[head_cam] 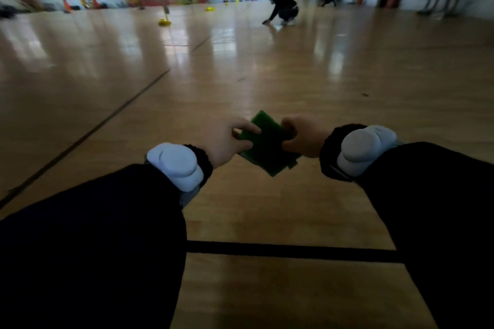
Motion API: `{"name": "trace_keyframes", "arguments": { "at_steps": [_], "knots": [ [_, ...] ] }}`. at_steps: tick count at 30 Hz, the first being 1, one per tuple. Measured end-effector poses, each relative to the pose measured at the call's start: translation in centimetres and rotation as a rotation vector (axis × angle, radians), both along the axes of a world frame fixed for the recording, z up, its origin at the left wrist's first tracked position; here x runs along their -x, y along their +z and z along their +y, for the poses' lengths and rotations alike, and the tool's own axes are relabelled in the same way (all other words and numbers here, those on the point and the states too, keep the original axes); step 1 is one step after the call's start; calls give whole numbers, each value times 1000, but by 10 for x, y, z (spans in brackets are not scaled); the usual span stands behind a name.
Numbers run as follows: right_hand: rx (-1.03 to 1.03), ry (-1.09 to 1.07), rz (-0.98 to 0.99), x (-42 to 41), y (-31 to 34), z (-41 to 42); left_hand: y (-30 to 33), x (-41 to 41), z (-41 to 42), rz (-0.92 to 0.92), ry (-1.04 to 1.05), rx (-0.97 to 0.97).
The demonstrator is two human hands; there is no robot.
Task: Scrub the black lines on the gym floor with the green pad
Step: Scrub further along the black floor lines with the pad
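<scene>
while both hands hold the green pad [263, 145] up in the air above the gym floor [267, 75], no scrubbing is happening; the left hand [230, 141] pinches its left edge between thumb and curled fingers, and the right hand [302, 139] grips the right edge in a closed fist. the pad looks folded or doubled, so it could slip or flop open if either pinch loosens, and it would then meet the floor with less pressure behind it. another risk is that the pad lands on bare wood, since one black line [291, 251] runs nearer the body, between the sleeves, and a second thin line [88, 133] slants off well to the left. counted: one pad, two hands, two white wrist devices, two clear lines, two crouching people far off, though blurred.
</scene>
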State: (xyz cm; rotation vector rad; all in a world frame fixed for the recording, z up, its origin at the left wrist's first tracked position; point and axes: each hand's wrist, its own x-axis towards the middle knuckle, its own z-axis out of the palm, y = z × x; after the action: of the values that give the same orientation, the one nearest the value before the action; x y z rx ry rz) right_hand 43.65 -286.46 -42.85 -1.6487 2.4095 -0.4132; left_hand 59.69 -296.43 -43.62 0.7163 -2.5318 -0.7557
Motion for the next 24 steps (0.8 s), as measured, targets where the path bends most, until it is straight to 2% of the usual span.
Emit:
{"name": "trace_keyframes", "arguments": {
  "at_steps": [8, 13, 19, 24],
  "knots": [
    [-187, -168, 15, -12, 10, -6, -16, 10, -28, 65, -151, -157],
    [-170, -234, 19, 14, -11, 8, -35, 37, -11, 86, -185, -173],
    [-84, -189, -112, 24, -64, 1, -61, 33, -6, -9, -97, -170],
    [-19, -57, -185, 9, -75, -11, -55, 13, -9, -177, 4, -156]
  ]
}}
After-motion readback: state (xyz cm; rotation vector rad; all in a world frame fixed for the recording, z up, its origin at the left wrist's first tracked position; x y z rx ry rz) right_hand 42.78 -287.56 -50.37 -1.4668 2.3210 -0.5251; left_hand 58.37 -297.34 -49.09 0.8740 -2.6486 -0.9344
